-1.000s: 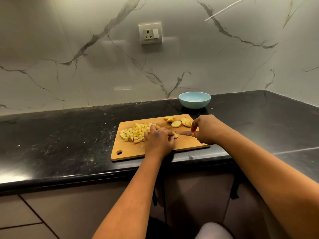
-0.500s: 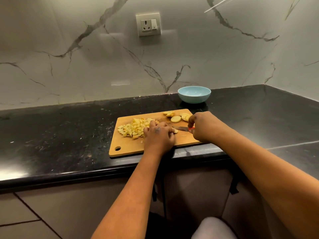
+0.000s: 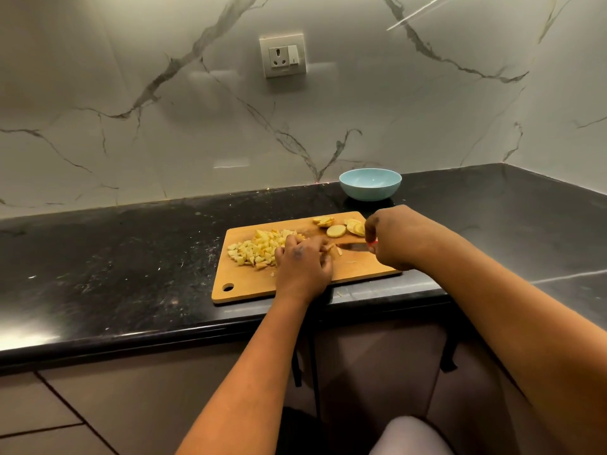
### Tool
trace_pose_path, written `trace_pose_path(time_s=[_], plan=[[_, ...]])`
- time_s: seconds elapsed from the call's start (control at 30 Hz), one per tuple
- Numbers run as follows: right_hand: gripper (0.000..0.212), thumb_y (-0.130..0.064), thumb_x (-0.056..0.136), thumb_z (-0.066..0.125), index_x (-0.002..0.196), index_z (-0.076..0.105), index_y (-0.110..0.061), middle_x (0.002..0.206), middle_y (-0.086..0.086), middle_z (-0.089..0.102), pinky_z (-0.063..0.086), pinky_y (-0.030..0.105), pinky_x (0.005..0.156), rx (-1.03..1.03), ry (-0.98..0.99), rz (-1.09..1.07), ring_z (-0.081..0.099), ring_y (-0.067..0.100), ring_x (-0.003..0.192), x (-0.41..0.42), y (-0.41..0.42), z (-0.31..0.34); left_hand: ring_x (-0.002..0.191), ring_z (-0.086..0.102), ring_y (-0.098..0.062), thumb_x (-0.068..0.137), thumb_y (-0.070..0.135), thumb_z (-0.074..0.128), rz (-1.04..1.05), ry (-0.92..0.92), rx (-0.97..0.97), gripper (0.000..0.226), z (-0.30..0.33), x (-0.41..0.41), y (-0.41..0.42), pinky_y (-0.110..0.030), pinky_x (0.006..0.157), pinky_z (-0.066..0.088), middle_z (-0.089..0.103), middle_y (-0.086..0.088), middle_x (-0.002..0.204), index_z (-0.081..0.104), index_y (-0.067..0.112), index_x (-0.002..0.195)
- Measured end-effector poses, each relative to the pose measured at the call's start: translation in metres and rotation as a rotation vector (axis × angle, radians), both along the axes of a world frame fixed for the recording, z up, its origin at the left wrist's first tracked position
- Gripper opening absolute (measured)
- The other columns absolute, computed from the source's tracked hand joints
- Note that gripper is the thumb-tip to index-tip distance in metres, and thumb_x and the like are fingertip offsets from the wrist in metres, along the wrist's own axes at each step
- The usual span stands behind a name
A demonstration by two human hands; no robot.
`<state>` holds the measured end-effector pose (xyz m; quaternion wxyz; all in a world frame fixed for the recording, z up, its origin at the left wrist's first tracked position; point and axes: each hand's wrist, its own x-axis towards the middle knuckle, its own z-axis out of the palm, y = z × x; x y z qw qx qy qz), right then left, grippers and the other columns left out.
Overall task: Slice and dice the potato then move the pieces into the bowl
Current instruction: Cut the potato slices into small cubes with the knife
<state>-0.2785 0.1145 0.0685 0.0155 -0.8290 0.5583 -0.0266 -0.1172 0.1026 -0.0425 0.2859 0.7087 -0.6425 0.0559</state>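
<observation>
Hands [image 3: 303, 266], two; bowl [image 3: 370, 188], one

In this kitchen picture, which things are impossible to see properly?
Head view only:
- Knife handle: wrapped by the right hand; only a red bit shows.
- Potato piece being cut: mostly under the left hand.
- Blue bowl bottom: hidden by its near wall.
- Round potato slices: count unclear, overlapping, partly behind the right hand.

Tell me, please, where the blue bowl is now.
In the head view, the bowl stands on the black counter by the wall, just behind the far right corner of the cutting board.
</observation>
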Motion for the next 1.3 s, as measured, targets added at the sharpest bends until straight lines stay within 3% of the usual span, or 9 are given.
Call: trace_pose_path(time_s=[0.17, 0.4, 0.6, 0.8, 1.03, 1.17, 1.3], plan=[[0.037, -0.01, 0.089, 0.063, 0.126, 0.059, -0.015, 0.107, 0.006, 0.062, 0.055, 0.033, 0.086, 0.01, -0.084, -0.032, 0.059, 0.019, 0.09, 0.006, -0.008, -0.014, 0.109, 0.045, -0.02, 0.092, 0.035, 0.057, 0.004, 0.011, -0.053, 0.029, -0.004, 0.003, -0.002, -0.037, 0.089, 0.036, 0.064, 0.003, 0.111, 0.06, 0.029, 0.12], [0.033, -0.011, 0.09, 0.063, 0.123, 0.061, -0.013, 0.109, 0.006, 0.063, 0.053, 0.03, 0.09, -0.007, -0.045, -0.042, 0.06, 0.019, 0.095, -0.001, -0.013, -0.01, 0.12, 0.042, -0.022, 0.095, 0.045, 0.052, 0.016, -0.039, -0.023, 0.041, -0.003, 0.001, -0.006, -0.04, 0.095, 0.038, 0.061, 0.006, 0.129, 0.059, 0.028, 0.131], [0.032, -0.012, 0.092, 0.062, 0.124, 0.06, -0.013, 0.109, 0.006, 0.062, 0.054, 0.03, 0.089, 0.024, -0.053, -0.042, 0.059, 0.019, 0.094, 0.001, -0.012, -0.013, 0.12, 0.043, -0.021, 0.095, 0.046, 0.051, -0.011, -0.066, 0.032, 0.033, -0.002, -0.001, -0.008, -0.042, 0.096, 0.038, 0.062, 0.008, 0.127, 0.063, 0.033, 0.123], [0.039, -0.013, 0.091, 0.062, 0.129, 0.055, -0.013, 0.112, 0.008, 0.06, 0.054, 0.03, 0.088, 0.044, -0.021, -0.073, 0.058, 0.018, 0.093, 0.002, -0.016, -0.016, 0.136, 0.034, -0.026, 0.088, 0.059, 0.055, -0.002, 0.033, 0.188, 0.056, 0.007, -0.005, -0.017, -0.049, 0.106, 0.032, 0.053, 0.001, 0.14, 0.052, 0.031, 0.137], [0.033, -0.013, 0.091, 0.061, 0.124, 0.059, -0.012, 0.107, 0.007, 0.062, 0.054, 0.031, 0.088, 0.023, -0.02, -0.08, 0.06, 0.019, 0.092, -0.002, -0.018, -0.015, 0.131, 0.038, -0.022, 0.09, 0.045, 0.06, -0.034, 0.135, 0.159, 0.032, 0.01, -0.01, -0.023, -0.045, 0.101, 0.031, 0.061, 0.007, 0.126, 0.064, 0.033, 0.12], [0.035, -0.011, 0.09, 0.062, 0.125, 0.058, -0.013, 0.107, 0.007, 0.062, 0.055, 0.032, 0.088, 0.03, -0.047, -0.073, 0.06, 0.019, 0.092, -0.001, -0.016, -0.014, 0.119, 0.05, -0.021, 0.091, 0.034, 0.061, 0.053, 0.238, 0.021, 0.018, 0.006, -0.006, -0.019, -0.042, 0.099, 0.036, 0.067, 0.006, 0.113, 0.068, 0.031, 0.108], [0.036, -0.012, 0.092, 0.06, 0.127, 0.057, -0.014, 0.111, 0.007, 0.062, 0.054, 0.033, 0.09, 0.021, -0.089, -0.045, 0.059, 0.02, 0.096, 0.002, -0.012, -0.013, 0.11, 0.05, -0.02, 0.094, 0.035, 0.058, 0.164, 0.164, 0.001, 0.019, 0.004, -0.01, -0.014, -0.04, 0.093, 0.036, 0.068, 0.002, 0.107, 0.068, 0.027, 0.108]])
